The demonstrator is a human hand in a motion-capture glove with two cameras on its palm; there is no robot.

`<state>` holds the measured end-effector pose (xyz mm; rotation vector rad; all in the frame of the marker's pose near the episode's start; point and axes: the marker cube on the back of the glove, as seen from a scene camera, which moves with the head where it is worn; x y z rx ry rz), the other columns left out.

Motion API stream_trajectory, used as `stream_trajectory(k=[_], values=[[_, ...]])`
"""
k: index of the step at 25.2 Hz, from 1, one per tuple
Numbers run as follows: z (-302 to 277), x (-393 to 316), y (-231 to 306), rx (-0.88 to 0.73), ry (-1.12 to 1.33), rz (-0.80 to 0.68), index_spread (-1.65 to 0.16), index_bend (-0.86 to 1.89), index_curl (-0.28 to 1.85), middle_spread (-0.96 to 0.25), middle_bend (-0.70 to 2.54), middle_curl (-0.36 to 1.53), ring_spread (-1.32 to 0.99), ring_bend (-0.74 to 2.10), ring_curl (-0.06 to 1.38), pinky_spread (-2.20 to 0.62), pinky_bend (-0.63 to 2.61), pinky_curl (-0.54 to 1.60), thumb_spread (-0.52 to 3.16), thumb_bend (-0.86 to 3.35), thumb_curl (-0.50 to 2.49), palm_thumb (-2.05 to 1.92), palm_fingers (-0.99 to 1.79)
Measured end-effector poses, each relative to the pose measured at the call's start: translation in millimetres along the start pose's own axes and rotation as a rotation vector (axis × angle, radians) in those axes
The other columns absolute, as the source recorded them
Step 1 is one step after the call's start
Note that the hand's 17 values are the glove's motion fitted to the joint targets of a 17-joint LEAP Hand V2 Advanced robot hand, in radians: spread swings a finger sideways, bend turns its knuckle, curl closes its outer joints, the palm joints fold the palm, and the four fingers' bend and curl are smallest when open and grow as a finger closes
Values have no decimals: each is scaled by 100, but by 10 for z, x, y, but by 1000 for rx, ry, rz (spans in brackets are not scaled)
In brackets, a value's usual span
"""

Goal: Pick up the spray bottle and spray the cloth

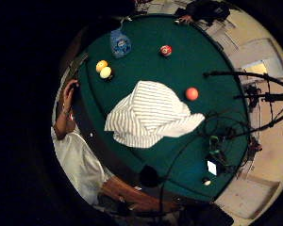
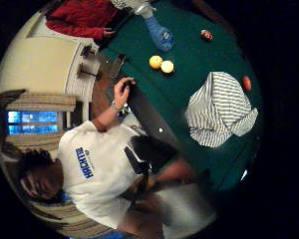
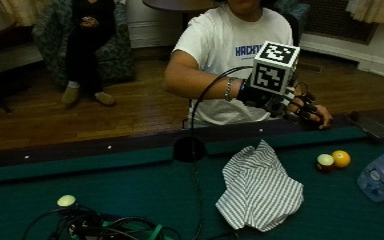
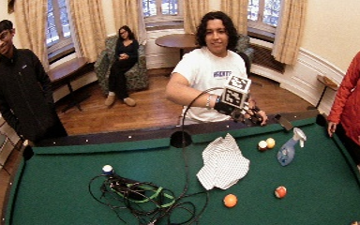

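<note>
step: approach, nothing picked up yet
right hand (image 3: 292, 102): raised above the counter (image 3: 145, 185) rail, fingers loosely spread, holding nothing
spray bottle (image 3: 382, 175): translucent blue plastic, upright on green felt, well apart from the hand
cloth (image 3: 260, 189): striped, soft, crumpled mid-counter
next: reach across to the bottle, wrap its neck, finger on trigger

Two balls (image 3: 332, 160) touch on the green pool table (image 3: 139, 185) beside tangled cables (image 3: 99, 226).
</note>
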<state>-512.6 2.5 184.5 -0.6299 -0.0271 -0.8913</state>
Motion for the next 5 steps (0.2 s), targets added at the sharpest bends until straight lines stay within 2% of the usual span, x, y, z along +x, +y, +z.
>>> stream_trajectory(k=[5], values=[[40, 27, 69, 8, -1, -10, -45, 14, 30, -14, 18, 33, -14, 29, 31, 22, 26, 34, 92, -3, 36, 35, 33]])
